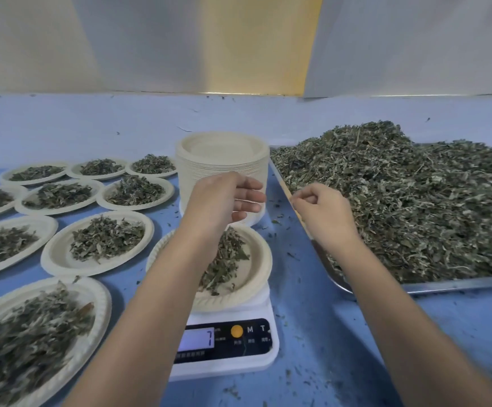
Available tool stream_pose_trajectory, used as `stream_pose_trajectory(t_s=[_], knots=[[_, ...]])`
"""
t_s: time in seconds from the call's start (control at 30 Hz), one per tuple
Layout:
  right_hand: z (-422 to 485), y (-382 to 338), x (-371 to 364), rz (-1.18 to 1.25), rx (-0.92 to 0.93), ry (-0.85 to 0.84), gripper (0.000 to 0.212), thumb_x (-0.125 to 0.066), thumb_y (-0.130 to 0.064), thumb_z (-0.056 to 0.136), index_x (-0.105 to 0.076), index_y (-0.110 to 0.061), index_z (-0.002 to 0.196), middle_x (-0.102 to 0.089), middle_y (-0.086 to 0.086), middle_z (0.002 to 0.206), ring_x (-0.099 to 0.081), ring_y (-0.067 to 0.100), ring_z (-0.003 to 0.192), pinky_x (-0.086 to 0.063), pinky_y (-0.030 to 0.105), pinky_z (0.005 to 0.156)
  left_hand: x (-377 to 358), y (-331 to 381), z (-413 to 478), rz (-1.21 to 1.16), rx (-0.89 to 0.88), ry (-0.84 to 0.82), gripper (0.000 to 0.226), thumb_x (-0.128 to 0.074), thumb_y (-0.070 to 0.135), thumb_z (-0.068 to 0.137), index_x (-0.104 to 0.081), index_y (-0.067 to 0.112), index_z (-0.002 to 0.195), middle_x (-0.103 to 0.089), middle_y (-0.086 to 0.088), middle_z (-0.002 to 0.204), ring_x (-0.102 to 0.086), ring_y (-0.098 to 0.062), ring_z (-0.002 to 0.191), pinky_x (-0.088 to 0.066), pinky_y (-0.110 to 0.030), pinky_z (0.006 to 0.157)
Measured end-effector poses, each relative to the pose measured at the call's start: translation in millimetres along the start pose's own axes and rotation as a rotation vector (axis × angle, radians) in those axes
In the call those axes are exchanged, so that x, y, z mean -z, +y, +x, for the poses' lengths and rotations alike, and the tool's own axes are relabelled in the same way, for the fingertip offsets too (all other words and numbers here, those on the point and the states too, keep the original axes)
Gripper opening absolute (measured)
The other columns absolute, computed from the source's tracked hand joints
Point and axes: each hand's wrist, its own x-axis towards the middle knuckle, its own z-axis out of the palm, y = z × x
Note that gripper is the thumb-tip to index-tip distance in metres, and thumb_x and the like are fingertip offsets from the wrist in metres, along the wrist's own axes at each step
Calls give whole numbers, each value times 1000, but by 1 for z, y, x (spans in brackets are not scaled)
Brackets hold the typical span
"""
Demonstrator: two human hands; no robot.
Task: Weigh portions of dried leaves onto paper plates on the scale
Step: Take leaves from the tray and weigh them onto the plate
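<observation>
A white digital scale stands near the front, and its display reads 7. On it sits a paper plate holding a small heap of dried leaves. My left hand hovers above that plate's far side, fingers relaxed and pointing right, holding nothing. My right hand is at the left edge of the metal tray, fingers curled with the thumb against them. No leaves show in it. The tray carries a big pile of dried leaves.
A tall stack of empty paper plates stands just behind the scale, partly behind my left hand. Several leaf-filled plates cover the blue table at the left. Loose leaf crumbs lie around. A wall closes off the back.
</observation>
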Motion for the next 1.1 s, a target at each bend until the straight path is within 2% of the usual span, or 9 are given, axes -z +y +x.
stream_pose_trajectory(t_s=[0.07,0.13,0.23,0.33,0.43,0.57,0.7,0.93,1.1], knots=[[-8,-12,-16,191,17,22,14,-58,-17,87,-65,-25,77,-58,-11,63,-53,2,59,-40,17,54,14,-2,0,-43,-11,79,29,-41,12,94,-66,10,79,-69,1,61,-60,-7,49,-43,-13,48],[-17,-19,-32,392,-27,-12,21,-56,-12,89,-65,-26,76,-66,-8,72,-61,7,70,-49,27,66,31,-6,0,-45,-46,183,29,-40,13,94,-67,11,85,-71,4,67,-65,-6,58,-47,-16,57],[-23,-24,-47,645,-150,-65,25,-51,-7,92,-70,-20,82,-71,-3,88,-66,11,90,-50,25,81,58,-17,-1,-10,-118,302,31,-36,16,98,-66,15,102,-72,3,97,-67,-7,93,-49,-24,83],[-28,-24,-54,772,-240,-89,23,-49,-6,94,-70,-15,91,-71,-1,96,-65,13,100,-49,21,87,78,-30,-4,7,-152,325,30,-34,19,100,-57,18,120,-60,4,124,-54,-7,115,-38,-25,100],[-37,-25,-57,814,-256,-117,23,-46,-6,96,-68,-14,100,-69,1,105,-62,13,107,-46,26,99,86,-39,-8,12,-141,358,32,-36,26,100,-55,25,127,-54,10,129,-48,-5,121,-31,-24,97],[-44,-28,-57,813,-246,-108,26,-48,-6,95,-69,-21,93,-69,0,110,-60,14,112,-43,31,104,86,-44,-8,-38,-72,351,40,-37,28,100,-49,15,136,-51,2,139,-45,-12,129,-32,-26,101],[-46,-28,-58,770,-221,-103,28,-48,-5,94,-70,-22,93,-69,-1,110,-60,13,112,-44,33,103,84,-48,-7,-103,-50,322,41,-38,23,101,-46,10,139,-49,-3,142,-45,-14,130,-31,-26,107],[-51,-31,-62,736,-205,-121,30,-48,-5,92,-72,-23,93,-70,-8,106,-60,8,110,-44,26,99,84,-54,-2,-150,-14,344,39,-37,17,101,-47,6,137,-52,-7,138,-49,-17,127,-33,-30,110],[-51,-39,-60,733,-192,-111,29,-48,-3,91,-72,-18,98,-71,-6,106,-61,9,109,-44,25,98,94,-49,-1,-332,128,375,36,-43,11,98,-50,3,133,-58,-7,130,-56,-16,117,-43,-29,97]])
